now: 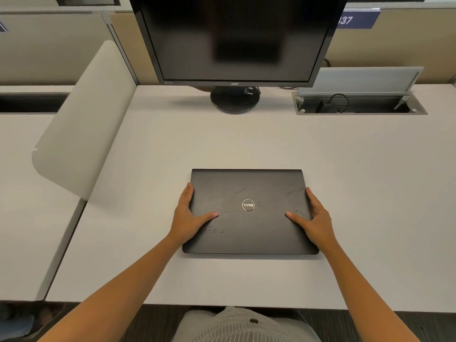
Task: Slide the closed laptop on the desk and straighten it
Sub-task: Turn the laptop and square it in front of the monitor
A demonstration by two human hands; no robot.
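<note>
Closed laptop (246, 233) sits btwn near-straight fingers of left hand (187, 218) & right hand (317, 222), thumbs flat on lid, no real grip, so uneven push prob skews it.

One closed laptop (249, 213) lies on one desk (222, 144). There are two hands, one left hand (188, 215) and one right hand (313, 218). Far back is one monitor (234, 38), far right one cable hatch (357, 80) and one numbered sign (355, 19), and at left one divider panel (81, 119).
</note>
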